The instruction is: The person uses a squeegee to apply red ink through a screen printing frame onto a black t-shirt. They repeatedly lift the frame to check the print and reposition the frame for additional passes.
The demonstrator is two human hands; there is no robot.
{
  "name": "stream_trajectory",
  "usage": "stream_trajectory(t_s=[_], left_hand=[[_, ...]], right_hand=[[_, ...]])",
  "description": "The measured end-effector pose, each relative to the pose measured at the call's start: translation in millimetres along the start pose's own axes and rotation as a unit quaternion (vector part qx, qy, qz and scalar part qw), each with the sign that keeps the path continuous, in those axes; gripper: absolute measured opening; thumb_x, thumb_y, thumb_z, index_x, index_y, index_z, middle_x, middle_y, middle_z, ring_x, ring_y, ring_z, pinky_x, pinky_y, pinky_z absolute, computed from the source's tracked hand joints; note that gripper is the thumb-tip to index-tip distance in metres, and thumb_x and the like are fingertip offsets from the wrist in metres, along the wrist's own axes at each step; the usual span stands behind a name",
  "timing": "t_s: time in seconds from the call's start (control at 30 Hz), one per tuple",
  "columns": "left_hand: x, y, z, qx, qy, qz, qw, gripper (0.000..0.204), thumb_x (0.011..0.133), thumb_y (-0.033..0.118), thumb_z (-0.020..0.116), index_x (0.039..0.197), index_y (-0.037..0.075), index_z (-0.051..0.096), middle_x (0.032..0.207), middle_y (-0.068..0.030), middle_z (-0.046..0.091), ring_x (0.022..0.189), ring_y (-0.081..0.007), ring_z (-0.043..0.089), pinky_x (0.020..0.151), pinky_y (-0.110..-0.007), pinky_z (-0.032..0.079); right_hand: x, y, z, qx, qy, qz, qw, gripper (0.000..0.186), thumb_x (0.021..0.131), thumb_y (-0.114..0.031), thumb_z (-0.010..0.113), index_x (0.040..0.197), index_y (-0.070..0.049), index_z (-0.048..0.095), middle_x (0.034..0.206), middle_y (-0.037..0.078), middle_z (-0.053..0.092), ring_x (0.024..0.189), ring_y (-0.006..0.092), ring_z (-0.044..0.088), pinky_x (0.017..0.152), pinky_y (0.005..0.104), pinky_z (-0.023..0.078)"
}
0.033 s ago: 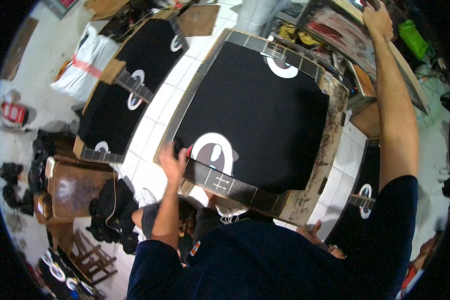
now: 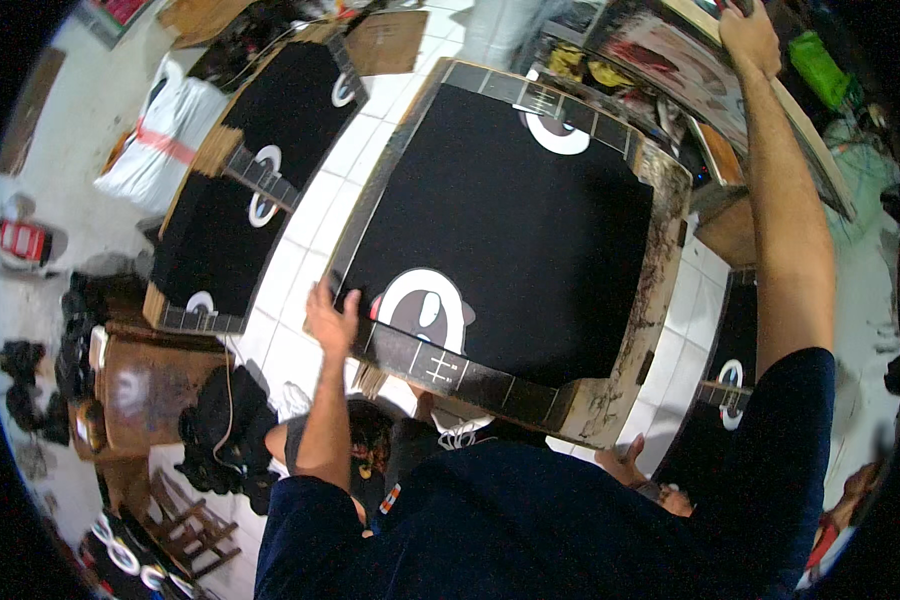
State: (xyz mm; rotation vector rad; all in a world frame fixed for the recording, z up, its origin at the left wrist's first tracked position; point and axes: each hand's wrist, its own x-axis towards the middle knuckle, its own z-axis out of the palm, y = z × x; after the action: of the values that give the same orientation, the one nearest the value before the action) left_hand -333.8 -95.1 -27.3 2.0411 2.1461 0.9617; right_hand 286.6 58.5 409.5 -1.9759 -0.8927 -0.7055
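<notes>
Your left hand [image 2: 332,318] lies flat and spread on the near-left corner of the black shirt [image 2: 510,220], stretched over a paint-crusted board [image 2: 660,270] on the counter, white round print [image 2: 425,308] just beside your fingers. Your right hand [image 2: 748,35], far out at arm's length, is clasped over the edge of a printing frame [image 2: 670,60]. Risk, as judged: the outstretched grip could slip, or your left palm could smear the print if wet.

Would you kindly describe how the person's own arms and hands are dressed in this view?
Both arms wear short, dark navy sleeves that end near the elbow, leaving the forearms bare. The left hand and the right hand are bare, without gloves. No watch, ring or band shows on either wrist, though the right hand sits at the picture's rim and is partly cut off.
</notes>
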Motion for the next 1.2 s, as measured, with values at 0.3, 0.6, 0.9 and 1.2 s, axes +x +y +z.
stream_trajectory(t_s=[0.3, 0.6, 0.9, 1.2], left_hand=[[54, -38, -5, -0.234, -0.263, -0.215, 0.911, 0.055, 0.106, 0.042, 0.057, 0.074, -0.003, 0.059, 0.063, -0.0046, 0.053, 0.063, -0.0154, 0.045, 0.059, -0.038, 0.041], [-13, 26, 2, -0.242, -0.370, -0.252, 0.861, 0.046, 0.101, 0.038, 0.066, 0.082, -0.004, 0.065, 0.066, -0.0064, 0.059, 0.066, -0.0160, 0.053, 0.063, -0.037, 0.045], [21, 22, -61, -0.075, -0.460, -0.020, 0.885, 0.058, 0.075, 0.041, 0.091, 0.103, -0.003, 0.065, 0.092, -0.0224, 0.072, 0.085, -0.0384, 0.072, 0.075, -0.047, 0.056], [12, 51, -61, -0.068, -0.433, -0.005, 0.899, 0.058, 0.077, 0.036, 0.090, 0.106, -0.003, 0.057, 0.093, -0.0247, 0.071, 0.088, -0.0429, 0.072, 0.077, -0.050, 0.055]], right_hand=[[-3, -13, 1, 0.003, 0.011, -0.004, 1.000, 0.031, 0.090, -0.023, 0.062, 0.120, -0.027, 0.069, 0.117, 0.016, 0.073, 0.112, 0.0393, 0.067, 0.093, 0.0472, 0.053], [-4, -10, 5, -0.004, 0.027, -0.029, 0.999, 0.033, 0.090, -0.023, 0.061, 0.121, -0.022, 0.068, 0.117, 0.017, 0.073, 0.113, 0.0400, 0.067, 0.094, 0.0474, 0.052], [17, -16, 8, 0.017, 0.004, -0.007, 1.000, 0.036, 0.088, -0.028, 0.062, 0.123, -0.024, 0.070, 0.117, 0.017, 0.074, 0.114, 0.0388, 0.068, 0.096, 0.0473, 0.053], [38, -17, 5, -0.032, 0.000, 0.013, 0.999, 0.036, 0.092, -0.036, 0.064, 0.124, -0.020, 0.069, 0.121, 0.018, 0.072, 0.116, 0.0386, 0.067, 0.098, 0.0491, 0.053]])
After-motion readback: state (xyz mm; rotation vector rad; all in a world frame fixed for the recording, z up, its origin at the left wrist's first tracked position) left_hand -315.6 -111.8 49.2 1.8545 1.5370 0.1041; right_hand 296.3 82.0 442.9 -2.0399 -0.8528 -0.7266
